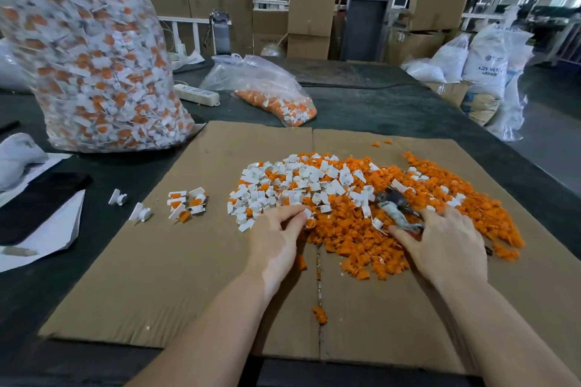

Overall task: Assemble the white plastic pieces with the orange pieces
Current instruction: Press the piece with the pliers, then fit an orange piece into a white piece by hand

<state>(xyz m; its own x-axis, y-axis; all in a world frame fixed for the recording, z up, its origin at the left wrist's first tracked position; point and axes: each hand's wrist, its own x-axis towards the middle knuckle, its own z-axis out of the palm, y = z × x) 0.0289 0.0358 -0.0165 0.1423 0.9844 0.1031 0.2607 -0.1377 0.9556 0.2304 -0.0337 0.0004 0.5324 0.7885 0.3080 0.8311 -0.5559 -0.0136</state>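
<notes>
Small white plastic pieces (292, 182) heaped against a wider spread of small orange plastic pieces (408, 223) on a flat brown cardboard sheet (157, 261) over the dark desk (377, 107). Left hand (276, 236) at the near edge of the heap, fingers (294, 212) curled, pinching a white piece. Right hand (446, 242) lying over a dark metal tool (397, 209), mostly hidden; grip impossible to make out.

Both bare forearms reaching forward, hands low and palm-down.
Left hand (278, 231) with fingers curled inward, tips pinched together on something small, too hidden to name. Right hand (443, 240) spread flat, fingers extended, thumb angled left.
</notes>
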